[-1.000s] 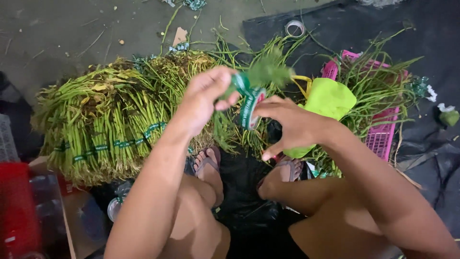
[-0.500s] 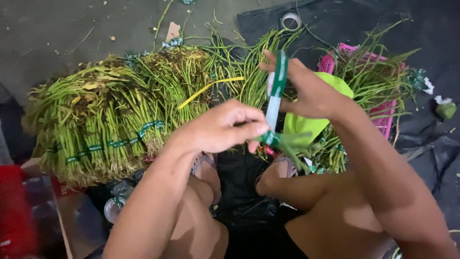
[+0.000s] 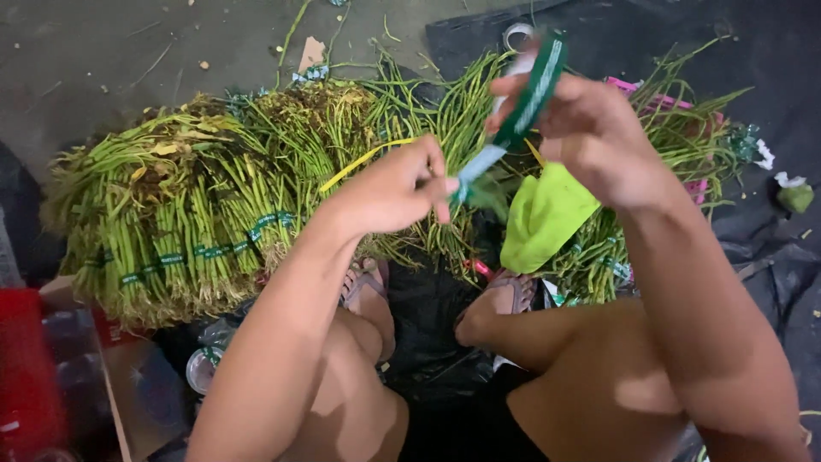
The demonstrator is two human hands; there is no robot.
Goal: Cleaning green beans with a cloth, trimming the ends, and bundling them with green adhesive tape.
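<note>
My left hand pinches the lower end of a green printed tape strip. My right hand holds its upper end, raised higher, so the strip runs taut and slanted between both hands. Below them lie loose green long stems on the ground. To the left sits a stack of stem bundles, each bound with green tape bands. A lime-green cloth lies under my right hand.
A pink plastic basket sits under stems at the right. A tape roll lies on the dark mat at the top. A red container and cardboard box stand at lower left. My sandalled feet rest on black plastic.
My right hand has lifted the tape's upper end higher and to the right, and the strip has been stretched longer between the hands. My left hand stays low at its end.
</note>
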